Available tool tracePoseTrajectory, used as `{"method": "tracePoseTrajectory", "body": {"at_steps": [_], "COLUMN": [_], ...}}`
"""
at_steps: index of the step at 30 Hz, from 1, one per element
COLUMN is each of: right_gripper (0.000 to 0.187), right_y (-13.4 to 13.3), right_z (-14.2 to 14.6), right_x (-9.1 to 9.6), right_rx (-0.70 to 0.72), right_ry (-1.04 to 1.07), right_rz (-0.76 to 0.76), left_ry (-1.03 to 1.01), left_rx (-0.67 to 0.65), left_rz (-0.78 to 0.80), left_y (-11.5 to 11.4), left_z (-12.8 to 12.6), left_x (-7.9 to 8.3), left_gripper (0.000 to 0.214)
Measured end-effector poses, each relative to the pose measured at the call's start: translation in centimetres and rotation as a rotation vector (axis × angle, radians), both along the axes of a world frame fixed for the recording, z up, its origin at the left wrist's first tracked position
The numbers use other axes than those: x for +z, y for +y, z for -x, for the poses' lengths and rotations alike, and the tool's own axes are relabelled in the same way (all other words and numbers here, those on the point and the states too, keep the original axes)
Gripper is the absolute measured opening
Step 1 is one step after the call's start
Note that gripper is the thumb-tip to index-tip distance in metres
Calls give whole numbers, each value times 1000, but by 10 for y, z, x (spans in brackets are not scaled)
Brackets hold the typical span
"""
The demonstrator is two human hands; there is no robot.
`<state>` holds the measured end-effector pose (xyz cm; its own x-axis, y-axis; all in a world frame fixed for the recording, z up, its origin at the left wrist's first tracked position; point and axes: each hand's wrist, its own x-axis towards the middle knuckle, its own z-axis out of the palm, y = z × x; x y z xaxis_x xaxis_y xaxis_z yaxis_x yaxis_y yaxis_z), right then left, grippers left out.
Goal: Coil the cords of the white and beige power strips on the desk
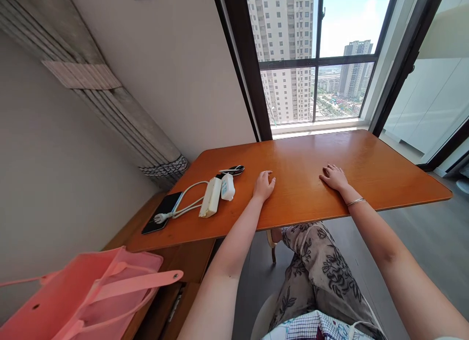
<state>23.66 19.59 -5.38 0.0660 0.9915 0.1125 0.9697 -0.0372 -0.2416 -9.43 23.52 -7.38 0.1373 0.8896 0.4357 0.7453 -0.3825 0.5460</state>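
Observation:
My left hand [264,186] rests on the orange-brown wooden table [296,169], holding nothing, its thumb apart from loosely bent fingers. To its left stands a small white block-shaped item [227,187] with faint print, whose kind I cannot make out. A cream power strip [210,198] lies beside that, its white cord looping left to a plug [161,217]. The plug sits over a flat black tablet-like slab [156,223]. Behind the strip is a small black item [239,170] with a pale strip near it. Farther right, my right hand [333,177] lies on the tabletop, fingers apart, nothing in it.
A pink bag [84,291] sits at the lower left on a brown wooden surface. A gathered grey curtain [135,130] hangs behind the table's left end. Beyond the far edge is a dark-framed window [317,61]. My legs in patterned trousers [318,266] are below the near edge.

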Motion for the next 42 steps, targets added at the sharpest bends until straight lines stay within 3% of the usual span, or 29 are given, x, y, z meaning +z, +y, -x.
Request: {"method": "tracePoseTrajectory", "body": {"at_steps": [42], "right_gripper": [54], "right_y": [-1], "right_z": [0], "right_x": [0], "right_rx": [1], "right_ry": [-19], "right_rz": [11], "left_ry": [66], "left_rx": [20], "left_rz": [37], "left_y": [-2], "left_z": [-1], "left_x": [3], "left_gripper": [23]}}
